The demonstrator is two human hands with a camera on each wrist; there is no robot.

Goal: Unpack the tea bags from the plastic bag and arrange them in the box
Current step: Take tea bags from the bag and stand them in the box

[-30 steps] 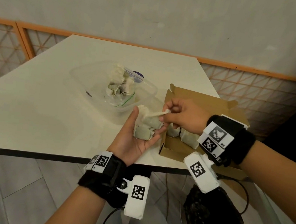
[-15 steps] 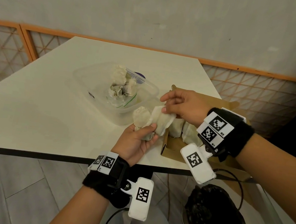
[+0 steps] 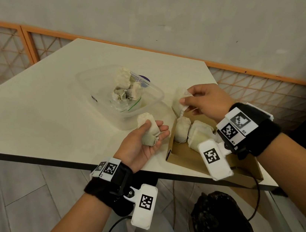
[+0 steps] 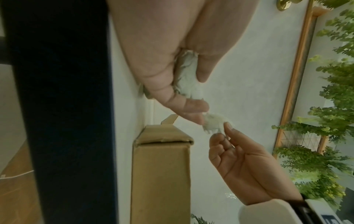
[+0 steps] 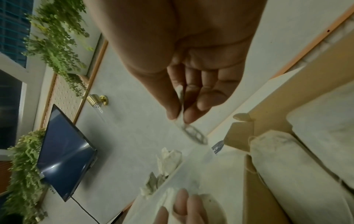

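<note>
Pinching one tea bag [image 3: 179, 101] between thumb and fingertips, my right hand [image 3: 206, 101] hangs above the far left corner of the cardboard box [image 3: 186, 155], which sits at the table's [image 3: 31, 119] near right corner with a few bags [image 3: 182, 129] already standing inside. My left hand [image 3: 144, 144] lies palm up just left of the box, fingers curled around a small bunch of tea bags [image 3: 147, 130]. Toward the middle of the table, the clear tub [image 3: 148, 113] holds the plastic bag [image 3: 128, 103] with more bags in it. From the left wrist, I see my left fingers [image 4: 184, 106] wrapped round the crumpled bunch [image 4: 188, 72], the box wall [image 4: 161, 174] beside them, and my right hand [image 4: 247, 169] nipping its bag [image 4: 213, 123]. From the right wrist, my thumb and forefinger [image 5: 191, 112] close narrowly on a thin paper edge, the standing bags [image 5: 287, 166] to the right. These bags are light, soft and easily torn, I judge, with strings that may snag; holding the top seam seems best, lowering each upright against its neighbour.
</note>
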